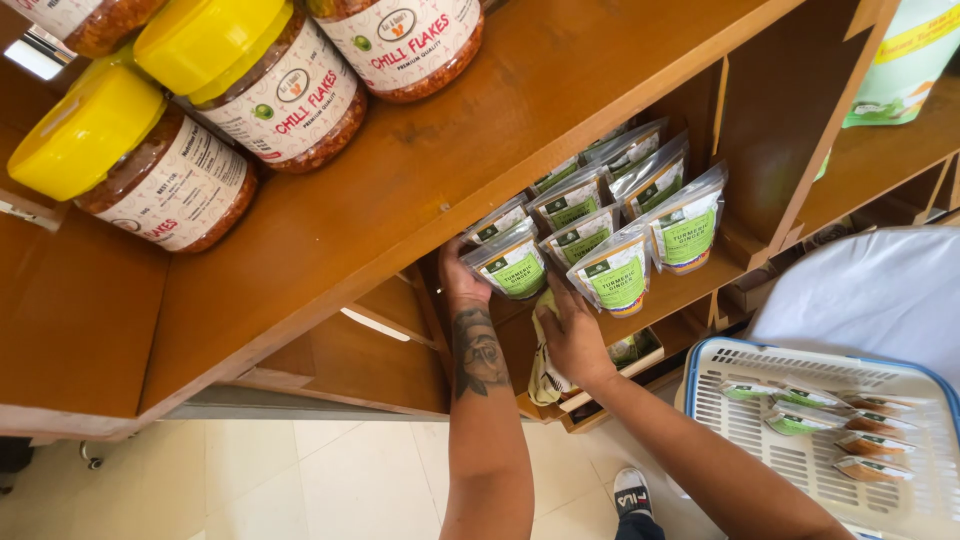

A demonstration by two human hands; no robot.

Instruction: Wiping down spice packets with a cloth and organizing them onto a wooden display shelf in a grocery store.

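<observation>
Rows of clear spice pouches with green labels (pixel 617 280) stand on a lower wooden shelf (pixel 690 285). My left hand (pixel 460 278), tattooed at the wrist, reaches under the upper shelf and grips the front left pouch (pixel 512 266) by its side. My right hand (pixel 575 338) sits just below the front middle pouch, fingers pointing up towards it. A patterned white and yellow cloth (pixel 545 372) hangs from that hand, between my two arms.
Red flake jars with yellow lids (pixel 270 80) lie on the upper shelf board (pixel 480 130). A white plastic basket with a blue rim (pixel 700 372) at lower right holds several pouches (pixel 800 412). White fabric (pixel 880 290) lies behind it. Tiled floor and my shoe (pixel 632 492) are below.
</observation>
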